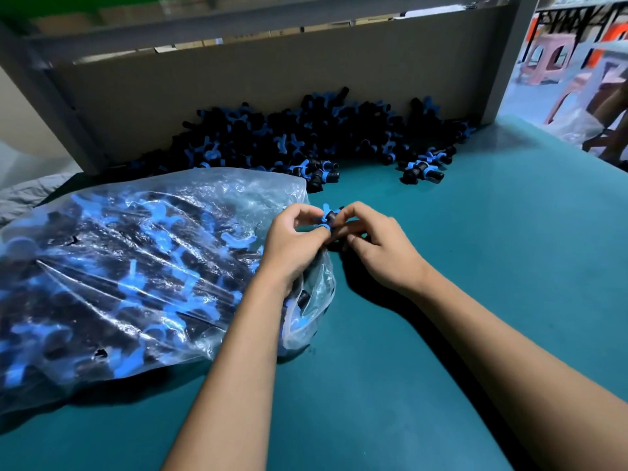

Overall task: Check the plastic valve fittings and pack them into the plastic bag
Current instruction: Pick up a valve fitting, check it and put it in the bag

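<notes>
Fingers of both hands, left hand (295,240) and right hand (377,246), pinched one black-and-blue valve fitting (330,217) at frame center, just beside the plastic bag (136,266) mouth; loose fitting pile (306,137) sat upper center on green table (475,266).

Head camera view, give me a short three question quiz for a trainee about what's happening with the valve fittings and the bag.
1. True or false: the left hand and right hand both hold one valve fitting.
2. Where does the plastic bag lie? A) left of the hands B) right of the hands C) behind the loose pile
3. Fill in: the loose pile of fittings lies against a ____ wall at the back of the green table.

Key: 1 true; 2 A; 3 cardboard.
</notes>
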A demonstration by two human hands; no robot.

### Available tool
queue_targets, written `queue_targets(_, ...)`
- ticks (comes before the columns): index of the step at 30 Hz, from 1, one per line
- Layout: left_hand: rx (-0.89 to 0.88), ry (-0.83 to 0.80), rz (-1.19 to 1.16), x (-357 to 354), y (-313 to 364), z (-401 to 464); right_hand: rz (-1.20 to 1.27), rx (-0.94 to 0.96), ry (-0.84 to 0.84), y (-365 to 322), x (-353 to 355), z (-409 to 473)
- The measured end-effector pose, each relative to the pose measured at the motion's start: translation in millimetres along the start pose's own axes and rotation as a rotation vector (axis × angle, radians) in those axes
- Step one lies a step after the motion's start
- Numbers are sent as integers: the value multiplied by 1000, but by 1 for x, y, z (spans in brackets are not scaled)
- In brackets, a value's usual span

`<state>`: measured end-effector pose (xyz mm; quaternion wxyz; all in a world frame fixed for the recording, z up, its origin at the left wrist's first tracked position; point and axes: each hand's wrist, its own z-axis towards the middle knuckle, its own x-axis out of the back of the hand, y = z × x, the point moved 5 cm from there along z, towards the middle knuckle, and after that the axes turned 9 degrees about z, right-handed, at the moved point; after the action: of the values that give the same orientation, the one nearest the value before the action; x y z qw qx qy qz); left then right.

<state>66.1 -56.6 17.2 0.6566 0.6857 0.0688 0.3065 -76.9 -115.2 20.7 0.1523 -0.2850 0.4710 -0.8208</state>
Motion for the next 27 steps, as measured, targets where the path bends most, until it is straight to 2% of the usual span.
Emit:
queue_targets(2,24,-27,-86,1,-3,1,79,-34,14,2,2,0)
queue_targets(5,-6,35,-63,3,-5,2,120,-49,68,2,4,0)
queue_targets(9,39,53,-214,5,-7,3,44,-81,407,11,25,-2)
queue_targets(11,38,12,-280,7,-3,2,42,-156,480,20,32,-1)
queue_targets(13,19,-29,-331,9,1,0,165,-232,432,27,32,0)
queue_targets(16,1,-75,-357,7,5,-2,299,-193,358,26,27,1)
queue_targets(20,22,-113,-300,-2,3,-4,469,-174,347,22,27,-1)
queue_targets(24,-47,-107,-151,-5,2,-5,475,-176,293,18,25,-4)
queue_targets(27,-46,-116,-200,-1,2,-4,434,-151,267,16,25,-3)
